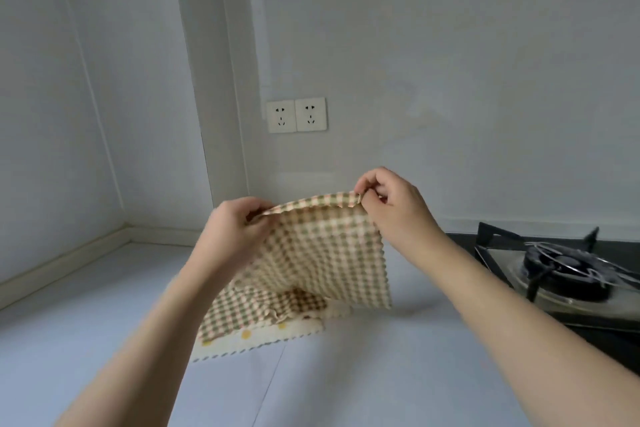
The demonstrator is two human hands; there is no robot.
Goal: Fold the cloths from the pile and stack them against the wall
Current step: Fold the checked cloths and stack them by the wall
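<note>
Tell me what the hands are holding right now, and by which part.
Both hold one checked cloth by its top edge: left hand pinches the upper left corner, right hand the upper right. It hangs above the pile.

head view looks forward, close over the counter (346, 374).

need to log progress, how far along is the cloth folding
Done: nothing that shows; no folded stack stands along the wall.
In hand: the left hand and right hand each pinch a top corner of a checked cloth, held up unfolded above the counter.
Left: this cloth, plus the pile under it, with another checked cloth and a dotted white one at least.
</note>
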